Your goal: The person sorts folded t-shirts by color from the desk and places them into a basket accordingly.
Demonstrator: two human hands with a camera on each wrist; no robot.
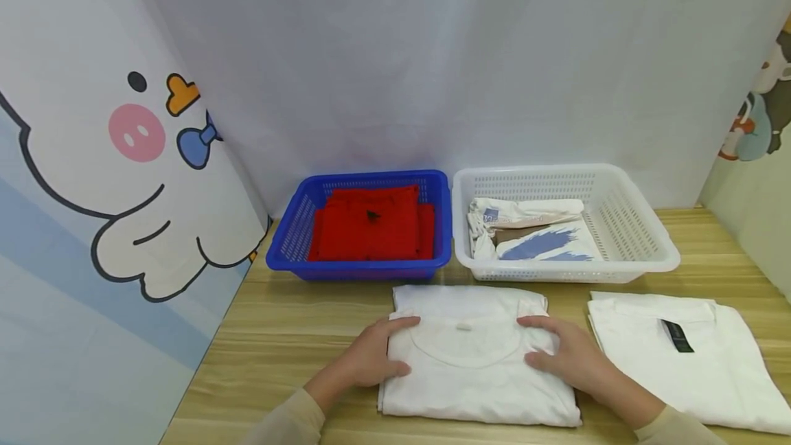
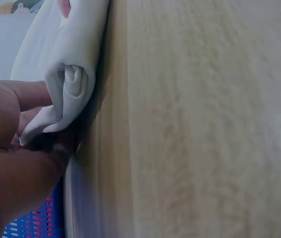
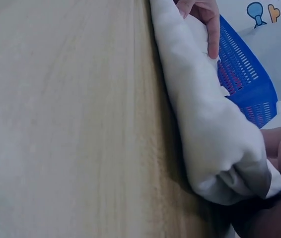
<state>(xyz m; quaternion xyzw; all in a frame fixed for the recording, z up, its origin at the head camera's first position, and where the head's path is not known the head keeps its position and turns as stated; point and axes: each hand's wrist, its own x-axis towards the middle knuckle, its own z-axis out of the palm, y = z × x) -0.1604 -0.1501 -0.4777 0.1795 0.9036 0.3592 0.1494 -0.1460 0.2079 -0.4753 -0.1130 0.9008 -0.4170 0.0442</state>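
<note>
A folded white T-shirt (image 1: 469, 390) lies on the wooden table, its round neckline facing up. My left hand (image 1: 373, 354) grips its left side, with the thumb and index finger showing on top. On the opposite side my right hand (image 1: 571, 357) holds the right edge in the same way. From the left wrist, the rolled layers of the T-shirt (image 2: 76, 94) show at the edge, with part of the left hand (image 2: 16, 144) under them. The right wrist view shows the thick front fold (image 3: 200, 114); the fingertips beneath it are hidden.
Behind the T-shirt stand a blue basket (image 1: 364, 268) holding folded red clothes (image 1: 371, 229) and a white basket (image 1: 565, 270) with printed white clothes (image 1: 537, 239). Another folded white shirt (image 1: 692, 383) with a black label lies at the right. A pale curtain (image 1: 432, 67) hangs behind.
</note>
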